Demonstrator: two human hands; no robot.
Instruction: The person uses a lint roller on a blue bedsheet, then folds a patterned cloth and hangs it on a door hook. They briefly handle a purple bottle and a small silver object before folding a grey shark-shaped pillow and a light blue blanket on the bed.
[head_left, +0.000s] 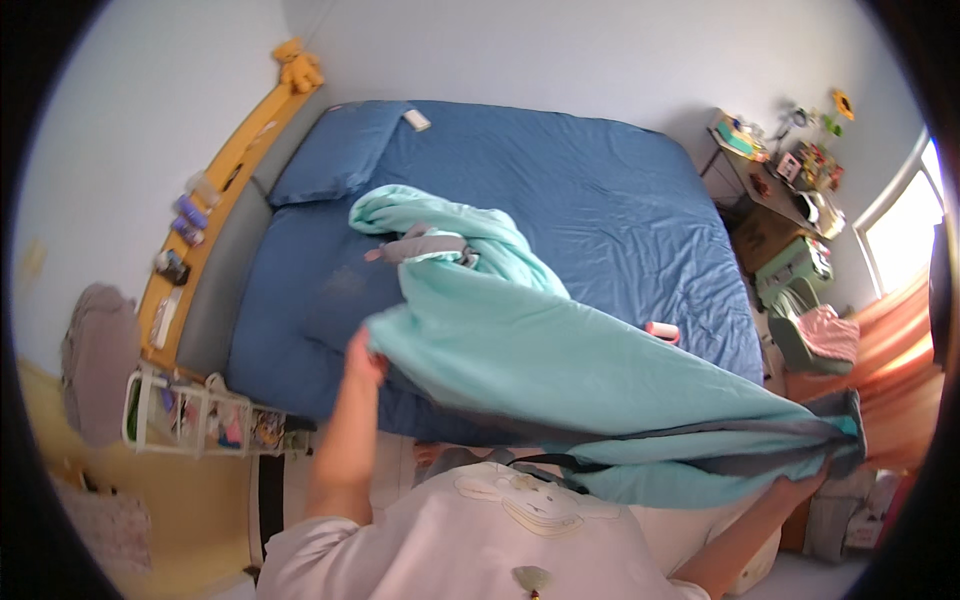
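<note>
A turquoise quilt with a dark grey underside (510, 352) is stretched between my two hands. My left hand (366, 358) grips one edge of it over the near side of the bed. Far out to the right, my right hand (806, 484) grips the gathered other end. The rest of the quilt lies in a bunched heap on the blue fitted sheet (600, 195), with a grey stuffed toy or cloth (424, 246) partly wrapped in its folds. A blue pillow (337, 150) lies by the headboard, and a darker pillow (352, 300) is partly covered by the quilt.
A lint roller (663, 332) and a small white box (417, 120) rest on the bed. Bottles and a teddy bear (298, 67) stand on the headboard shelf (225, 172). A white rack (202, 420) stands at left; a cluttered desk (772, 191) and green chair (806, 337) stand at right.
</note>
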